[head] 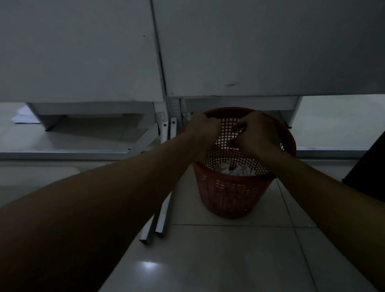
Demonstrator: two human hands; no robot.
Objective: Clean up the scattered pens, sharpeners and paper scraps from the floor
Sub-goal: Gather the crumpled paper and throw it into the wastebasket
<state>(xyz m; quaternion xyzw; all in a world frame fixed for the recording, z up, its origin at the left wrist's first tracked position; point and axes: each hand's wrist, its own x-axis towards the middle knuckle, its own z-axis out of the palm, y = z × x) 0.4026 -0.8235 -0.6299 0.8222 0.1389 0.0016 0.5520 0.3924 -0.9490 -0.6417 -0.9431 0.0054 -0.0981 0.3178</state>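
Both hands are held over the mouth of a red mesh wastebasket [229, 196]: the left hand [203, 130] has its fingers curled, and whether it holds anything cannot be told in the dim light, while the right hand [255, 135], just beside it and not touching, has fingers bent around something small and indistinct. Below the hands, white paper scraps [235, 170] lie in the basket's bottom, partly hidden by the right wrist. Behind the hands stand white cabinet panels [83, 50], and white sheets [25, 116] far to the left are cut off by a panel's edge.
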